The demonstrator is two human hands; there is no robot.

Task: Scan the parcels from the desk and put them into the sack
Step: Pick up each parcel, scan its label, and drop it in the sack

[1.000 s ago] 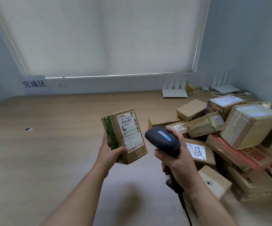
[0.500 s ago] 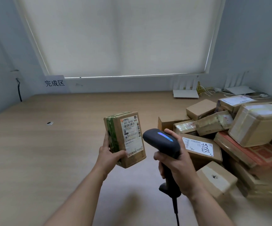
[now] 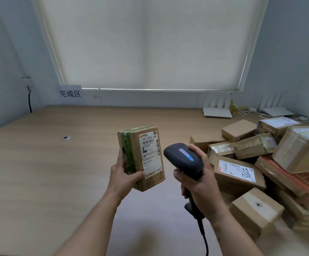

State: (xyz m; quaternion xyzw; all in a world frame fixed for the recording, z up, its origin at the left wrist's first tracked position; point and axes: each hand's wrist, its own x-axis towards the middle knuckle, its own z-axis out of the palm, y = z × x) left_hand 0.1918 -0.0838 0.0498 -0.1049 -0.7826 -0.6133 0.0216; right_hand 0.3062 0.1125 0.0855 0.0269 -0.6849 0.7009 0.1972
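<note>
1. Head view: the left hand (image 3: 122,174) holds a brown box (image 3: 143,157) up in the air above the tabletop (image 3: 39,163).
2. The left grip is clamped on the box: the thumb lies across the front low down and the fingers go round the back.
3. The box stands nearly upright, tipped a little. Green tape runs down the side next to the left grip.
4. A white label (image 3: 151,154) with black bars covers the box face on the side away from the left grip. It faces the camera.
5. The right hand (image 3: 199,183) holds a dark scanner (image 3: 183,159). The right grip is wrapped tight round the handle.
6. The scanner's head sticks up above the right grip and has a blue light on top. It sits just beside the box, not touching it.
7. A black cord (image 3: 203,239) hangs down below the right grip.
8. Out past the right grip, away from the held box, lies a pile of parcels (image 3: 272,163) on the tabletop. One parcel with a white label (image 3: 238,172) is closest to that grip.
9. Far beyond both grips, at the wall, there is a white sign (image 3: 70,93) with black writing, a closed window blind (image 3: 150,43), and a white router (image 3: 217,109).
</note>
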